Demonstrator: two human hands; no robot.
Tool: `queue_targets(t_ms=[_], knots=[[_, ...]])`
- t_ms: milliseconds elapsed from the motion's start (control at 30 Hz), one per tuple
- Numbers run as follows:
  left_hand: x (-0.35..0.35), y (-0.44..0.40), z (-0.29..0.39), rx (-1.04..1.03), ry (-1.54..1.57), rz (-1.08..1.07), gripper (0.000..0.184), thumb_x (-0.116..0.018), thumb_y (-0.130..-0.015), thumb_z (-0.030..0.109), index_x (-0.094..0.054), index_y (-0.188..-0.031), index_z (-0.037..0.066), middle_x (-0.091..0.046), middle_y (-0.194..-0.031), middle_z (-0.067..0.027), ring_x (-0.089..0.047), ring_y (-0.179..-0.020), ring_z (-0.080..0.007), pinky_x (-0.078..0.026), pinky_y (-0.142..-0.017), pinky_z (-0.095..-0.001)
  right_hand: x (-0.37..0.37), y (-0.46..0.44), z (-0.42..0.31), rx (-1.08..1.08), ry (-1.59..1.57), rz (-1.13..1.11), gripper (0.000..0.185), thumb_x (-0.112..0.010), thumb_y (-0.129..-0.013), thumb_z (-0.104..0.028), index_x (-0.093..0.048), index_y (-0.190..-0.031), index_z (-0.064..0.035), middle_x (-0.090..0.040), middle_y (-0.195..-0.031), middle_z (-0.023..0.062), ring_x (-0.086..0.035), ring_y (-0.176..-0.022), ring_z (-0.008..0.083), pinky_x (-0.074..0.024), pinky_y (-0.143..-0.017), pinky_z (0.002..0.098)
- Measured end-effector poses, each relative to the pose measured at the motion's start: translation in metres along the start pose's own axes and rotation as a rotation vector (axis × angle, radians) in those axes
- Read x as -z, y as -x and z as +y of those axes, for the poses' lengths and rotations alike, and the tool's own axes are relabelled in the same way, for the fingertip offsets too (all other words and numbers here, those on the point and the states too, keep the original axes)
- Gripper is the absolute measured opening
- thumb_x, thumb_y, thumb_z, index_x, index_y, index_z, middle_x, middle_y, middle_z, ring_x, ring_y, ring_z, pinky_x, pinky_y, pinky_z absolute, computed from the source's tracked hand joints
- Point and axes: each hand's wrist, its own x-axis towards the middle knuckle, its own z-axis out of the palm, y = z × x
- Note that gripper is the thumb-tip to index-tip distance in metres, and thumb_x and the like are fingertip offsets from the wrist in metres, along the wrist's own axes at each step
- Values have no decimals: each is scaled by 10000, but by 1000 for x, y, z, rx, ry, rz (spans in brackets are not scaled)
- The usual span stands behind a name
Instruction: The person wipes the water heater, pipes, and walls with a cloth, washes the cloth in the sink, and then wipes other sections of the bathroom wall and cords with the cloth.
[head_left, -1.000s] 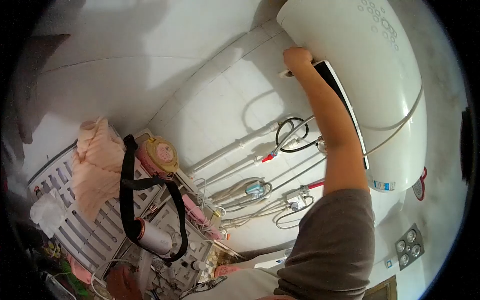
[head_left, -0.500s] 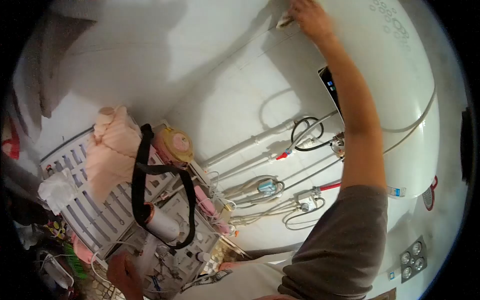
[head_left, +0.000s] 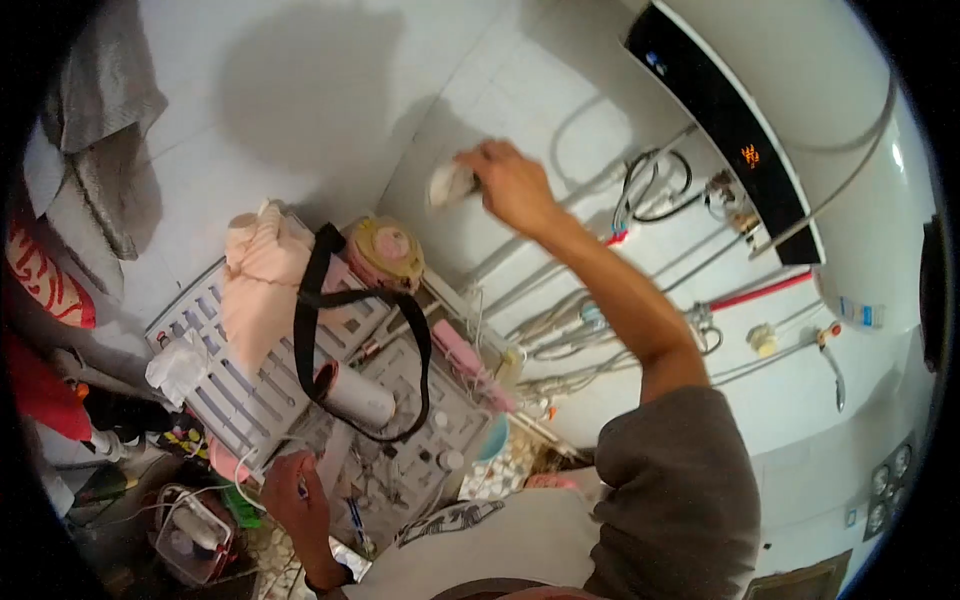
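My right hand (head_left: 512, 188) is raised in front of the tiled wall, its fingers closed on a crumpled whitish cloth (head_left: 450, 188). Lower down, my left hand (head_left: 298, 492) is by the front edge of the slatted rack (head_left: 235, 425), its fingers curled round something small that I cannot make out. A black strap (head_left: 305, 340) loops over the rack and around a white cylinder (head_left: 360, 397). Next to the strap lie a peach cloth (head_left: 262, 285) and a round pink and yellow container (head_left: 385, 253).
A white water heater (head_left: 850, 90) with a black display panel (head_left: 725, 125) is at upper right, above pipes and hoses (head_left: 650, 260). Towels (head_left: 105, 130) hang at upper left. A clear plastic bag (head_left: 180, 368) lies on the rack; a basket (head_left: 195, 535) stands below.
My right hand has come down and away from the heater with the cloth. The view has shifted, exposing the whole display panel. More of my left hand shows.
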Motion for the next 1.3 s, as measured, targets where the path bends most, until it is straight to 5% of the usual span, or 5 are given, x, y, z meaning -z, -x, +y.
queue_targets(t_ms=[133, 267, 400, 1033, 1300], knots=[[-4, 16, 20, -138, 7, -27, 81, -590, -926, 43, -648, -912, -12, -652, -803, -155, -622, -670, -316, -455, -568, -393, -44, 159, -12, -383, -782, 50, 449, -499, -855, 67, -611, -1257, -97, -617, -1238, 109, -626, -1047, 264, -526, -870, 365], [-19, 26, 53, -208, 36, -140, 80, -587, -922, 38, -646, -900, -11, -655, -786, -153, -629, -672, -326, -482, -604, -384, -71, 326, -13, -1463, -1409, -12, 353, -528, -961, -166, -574, -1279, -20, -629, -1205, 135, -610, -1092, 259, -526, -927, 394], [-32, 27, 94, -242, 12, -323, 67, -578, -922, 13, -635, -899, -13, -660, -797, -145, -624, -654, -310, -474, -583, -362, -30, 447, -5, -1797, -1858, 370, 412, -513, -1002, -329, -559, -1287, -34, -641, -1197, 126, -630, -1069, 268, -539, -919, 409], [-129, 158, 228, -207, -261, -277, 77, -677, -842, 62, -665, -918, 57, -679, -823, -105, -651, -695, -295, -511, -603, -365, -47, 578, 67, -1454, -2429, 98, 455, -492, -1027, -308, -480, -1369, -8, -548, -1366, 162, -544, -1240, 329, -429, -1072, 499], [-106, 158, 189, -44, -284, -151, 52, -681, -884, 71, -679, -904, 23, -681, -826, -122, -659, -685, -286, -504, -613, -350, -59, 566, 47, -1591, -2104, 43, 456, -513, -1007, -305, -491, -1336, 11, -602, -1273, 178, -608, -1146, 338, -496, -982, 493]])
